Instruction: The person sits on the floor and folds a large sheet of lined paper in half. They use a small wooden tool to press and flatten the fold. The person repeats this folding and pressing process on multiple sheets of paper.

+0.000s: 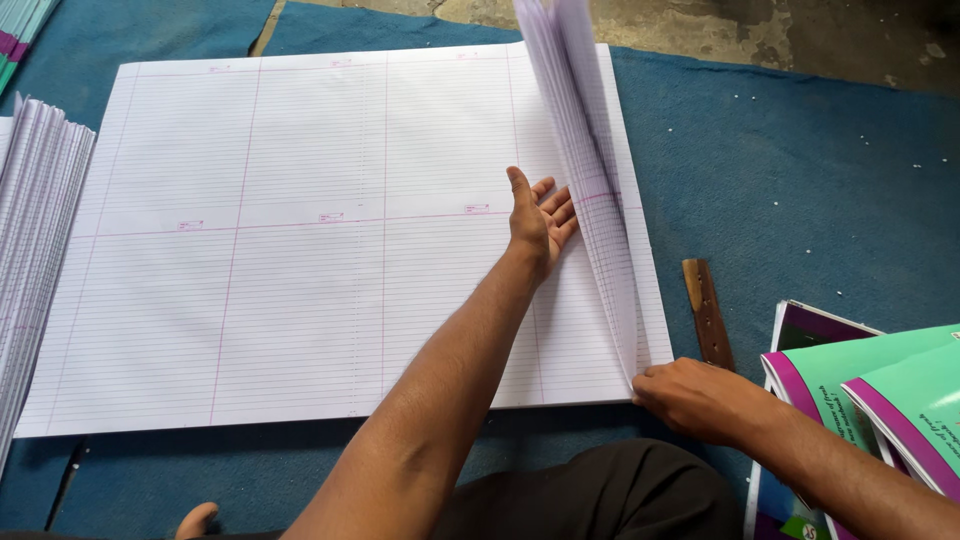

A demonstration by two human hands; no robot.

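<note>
A wide stack of white ruled sheets (300,240) with pink lines lies flat on a blue mat (800,180). A bundle of its top sheets (590,170) is lifted on edge along the right side. My left hand (538,215) is open, palm turned toward the lifted bundle, with its fingers slipped in under it at mid-height. At the stack's near right corner, my right hand (695,400) pinches the bottom corner of the lifted bundle.
A brown wooden ruler (706,312) lies on the mat right of the stack. Green and purple printed covers (880,400) are piled at the lower right. Another stack of ruled sheets (35,250) rests at the left edge. Bare concrete floor (700,25) shows beyond the mat.
</note>
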